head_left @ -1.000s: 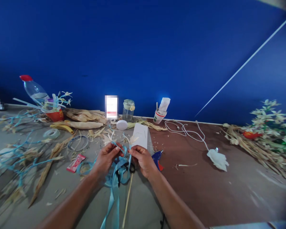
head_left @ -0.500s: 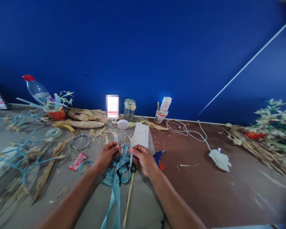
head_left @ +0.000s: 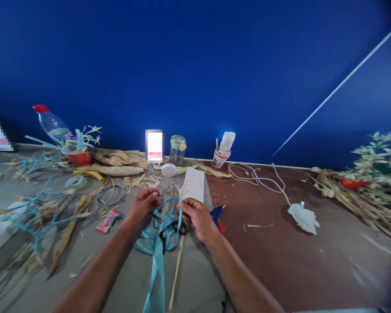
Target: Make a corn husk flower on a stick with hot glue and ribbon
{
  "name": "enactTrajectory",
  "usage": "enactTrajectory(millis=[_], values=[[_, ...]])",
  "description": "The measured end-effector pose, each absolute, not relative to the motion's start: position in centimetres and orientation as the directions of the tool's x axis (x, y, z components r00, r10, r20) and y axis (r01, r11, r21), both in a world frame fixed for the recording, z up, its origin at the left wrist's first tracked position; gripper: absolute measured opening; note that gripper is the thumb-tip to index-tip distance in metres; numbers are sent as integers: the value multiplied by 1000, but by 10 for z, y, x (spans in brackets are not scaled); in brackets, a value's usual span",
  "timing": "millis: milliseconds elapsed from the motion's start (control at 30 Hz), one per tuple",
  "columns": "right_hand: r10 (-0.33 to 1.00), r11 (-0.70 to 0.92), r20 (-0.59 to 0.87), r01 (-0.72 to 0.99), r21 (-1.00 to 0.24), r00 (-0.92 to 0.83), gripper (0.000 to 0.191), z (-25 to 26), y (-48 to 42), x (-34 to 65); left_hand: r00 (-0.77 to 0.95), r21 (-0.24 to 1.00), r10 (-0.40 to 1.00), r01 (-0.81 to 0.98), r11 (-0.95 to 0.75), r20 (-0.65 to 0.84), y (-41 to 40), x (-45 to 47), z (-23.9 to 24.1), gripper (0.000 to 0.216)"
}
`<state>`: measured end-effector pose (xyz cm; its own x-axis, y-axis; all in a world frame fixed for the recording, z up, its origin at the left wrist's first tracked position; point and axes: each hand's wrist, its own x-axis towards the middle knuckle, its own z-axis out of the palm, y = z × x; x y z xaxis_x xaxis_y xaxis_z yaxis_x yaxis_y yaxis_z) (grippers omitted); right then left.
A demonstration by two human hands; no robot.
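My right hand (head_left: 197, 215) pinches a thin stem wrapped in blue tape (head_left: 180, 212), with pale husk petals (head_left: 181, 190) fanning out at its top. To its left, my left hand (head_left: 143, 206) is closed in a pinch at the fingertips; a small thin piece sticks out there, too fine to name. Light blue ribbon (head_left: 159, 252) lies in loops under and between both hands and trails toward me. Black scissor-like loops (head_left: 179, 228) show partly beneath the ribbon. A pale thin stick (head_left: 176, 274) lies below my right hand.
Blue-wrapped branches (head_left: 35, 221) and dry husks (head_left: 120, 158) lie to the left. A red cup (head_left: 81, 157), tilted bottle (head_left: 53, 126), glass jar (head_left: 177, 150), white card (head_left: 194, 182) and white cup (head_left: 219, 158) stand or lie farther back. At right are a cable (head_left: 278, 178), crumpled tissue (head_left: 302, 218) and white flowers (head_left: 378, 156).
My left hand has moved left and slightly up, away from my right hand, widening the gap between them. My right hand keeps its pinch on the blue-wrapped stem.
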<state>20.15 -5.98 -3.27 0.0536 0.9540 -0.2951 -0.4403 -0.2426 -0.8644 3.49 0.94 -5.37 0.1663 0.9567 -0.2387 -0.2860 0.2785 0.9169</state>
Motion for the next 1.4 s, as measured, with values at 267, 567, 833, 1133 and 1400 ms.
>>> enactTrajectory(millis=[267, 567, 833, 1133, 1400], values=[[958, -232, -282, -446, -864, 47, 29, -31, -60, 202, 202, 883, 939, -329, 334, -280, 8, 34, -55, 26], [968, -216, -238, -225, -950, 76, 24, -42, -58, 202, 135, 986, 990, -153, 60, -39, -11, 45, -33, 32], [995, 33, 51, 198, -980, 87, 29, -23, -69, 198, 305, 997, 952, 52, -52, 34, -28, 47, -37, 22], [986, 28, 60, 202, -979, 155, 13, -16, -64, 203, 468, 973, 884, 209, -98, -12, -35, 51, -38, 17], [911, 98, 166, 192, -976, 377, 18, 0, -7, 258, 457, 967, 889, 230, -112, -6, -28, 50, -55, 15]])
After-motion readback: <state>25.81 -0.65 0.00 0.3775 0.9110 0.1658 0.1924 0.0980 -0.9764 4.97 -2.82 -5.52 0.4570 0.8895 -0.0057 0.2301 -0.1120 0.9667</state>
